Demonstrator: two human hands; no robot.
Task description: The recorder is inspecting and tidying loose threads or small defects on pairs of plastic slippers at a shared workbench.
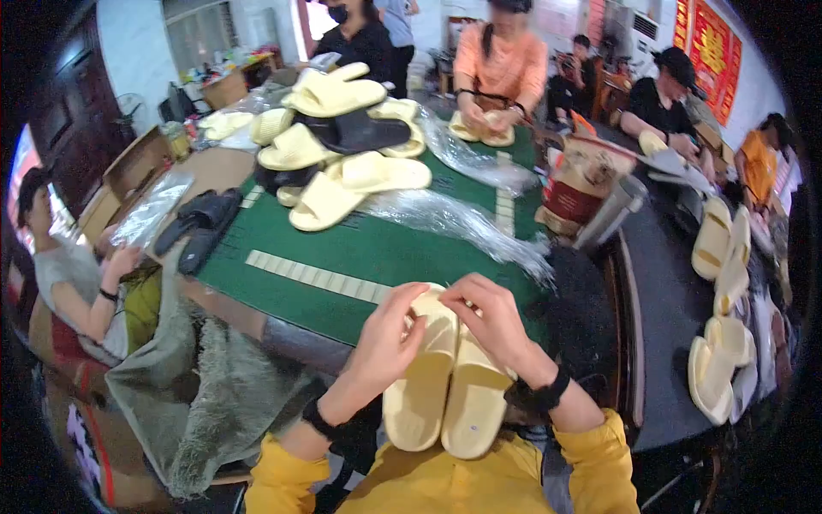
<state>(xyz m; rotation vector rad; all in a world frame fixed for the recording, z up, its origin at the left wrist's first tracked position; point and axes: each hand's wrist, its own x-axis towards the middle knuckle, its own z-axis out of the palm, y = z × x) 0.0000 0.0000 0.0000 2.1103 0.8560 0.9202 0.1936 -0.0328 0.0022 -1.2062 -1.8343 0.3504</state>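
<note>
Grip: where the fingers close, left hand (390, 338) and right hand (492, 321) pinch the far ends of the pale yellow slipper pair (445, 385).
Axis: lengthwise, twelve to six o'clock (soles side by side).
Surface: green felt table (360, 248), cream tile rows.
Room: slipper heap (342, 146) at eleven o'clock; crinkled clear bags (454, 218); seated workers around.

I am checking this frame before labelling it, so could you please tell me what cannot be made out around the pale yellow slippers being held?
- Head view: the toe ends of the pale yellow slippers are covered by the left hand and right hand.
- Their upper sides face away, so the straps are unseen.
- Whatever the fingertips pinch between the slippers is too small to tell.
- The slipper pile hides the green table beneath it.
</note>
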